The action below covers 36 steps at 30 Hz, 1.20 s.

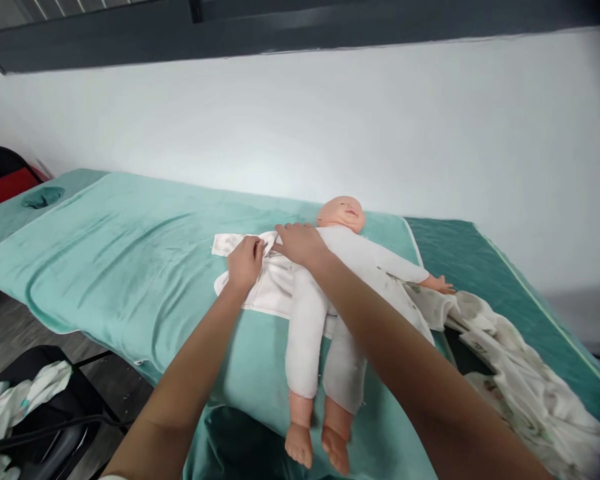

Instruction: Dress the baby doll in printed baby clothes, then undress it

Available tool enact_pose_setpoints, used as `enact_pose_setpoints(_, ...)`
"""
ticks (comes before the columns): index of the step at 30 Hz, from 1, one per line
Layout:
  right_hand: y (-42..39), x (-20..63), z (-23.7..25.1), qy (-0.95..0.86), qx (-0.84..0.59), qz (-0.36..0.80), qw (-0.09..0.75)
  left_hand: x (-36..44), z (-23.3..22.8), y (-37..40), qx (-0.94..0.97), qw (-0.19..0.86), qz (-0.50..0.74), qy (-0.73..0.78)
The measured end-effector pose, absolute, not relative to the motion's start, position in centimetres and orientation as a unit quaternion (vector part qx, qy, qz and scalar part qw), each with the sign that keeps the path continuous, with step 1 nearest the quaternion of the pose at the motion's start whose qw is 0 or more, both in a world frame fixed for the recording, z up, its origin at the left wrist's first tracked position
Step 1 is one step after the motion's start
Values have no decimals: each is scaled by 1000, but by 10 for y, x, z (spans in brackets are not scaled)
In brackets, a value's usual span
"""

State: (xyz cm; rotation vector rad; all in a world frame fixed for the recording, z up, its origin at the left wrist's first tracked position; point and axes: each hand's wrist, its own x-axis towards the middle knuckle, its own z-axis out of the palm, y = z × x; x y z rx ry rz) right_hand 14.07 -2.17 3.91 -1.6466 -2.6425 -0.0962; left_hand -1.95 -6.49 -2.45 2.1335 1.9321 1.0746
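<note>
A baby doll (307, 333) in a white body suit lies on its back, its head toward the wall and its bare feet toward me. A white printed baby top (275, 287) is spread open under it. My left hand (247, 262) is closed, pinching the bunched sleeve of that top on the left. Beside it, my right hand (303, 245) is curled over the doll's arm on the same side, near the shoulder; the arm is mostly hidden beneath it. The doll's other arm (405, 263) stretches out to the right.
A green sheet (145, 247) covers the long bed, which stands against a white wall (205, 127). Crumpled printed baby clothes (525, 380) lie at the right. At lower left, white cloths (35, 397) rest on a black chair (75, 407).
</note>
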Motion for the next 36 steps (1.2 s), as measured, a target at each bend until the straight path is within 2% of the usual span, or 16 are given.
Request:
enact_pose_setpoints(4,-35,166,47,-823,-556,-1,113,-24,-25,-64,643,5,340,686)
enact_pose_setpoints(9,-73,225,35,-701,-619,-13,354,-24,-27,-70,663,-11,301,686)
enact_pose_setpoints(11,-90,247,24,-605,-684,-2,409,-22,-28,-74,681,-15,290,672)
enact_pose_setpoints(14,-109,268,8,-483,-779,84,392,-20,-29,-78,667,1,300,682)
enact_pose_setpoints(18,-118,278,-4,-458,-808,125,349,-19,-30,-79,603,33,318,731)
enact_pose_setpoints(23,-114,278,-12,-464,-760,175,419,-19,-26,-81,622,44,305,720)
enact_pose_setpoints(28,-113,277,-17,-458,-691,251,500,-16,-22,-82,596,68,346,722)
enact_pose_setpoints(36,-109,270,-27,-489,-615,324,527,-14,-19,-81,615,82,319,717)
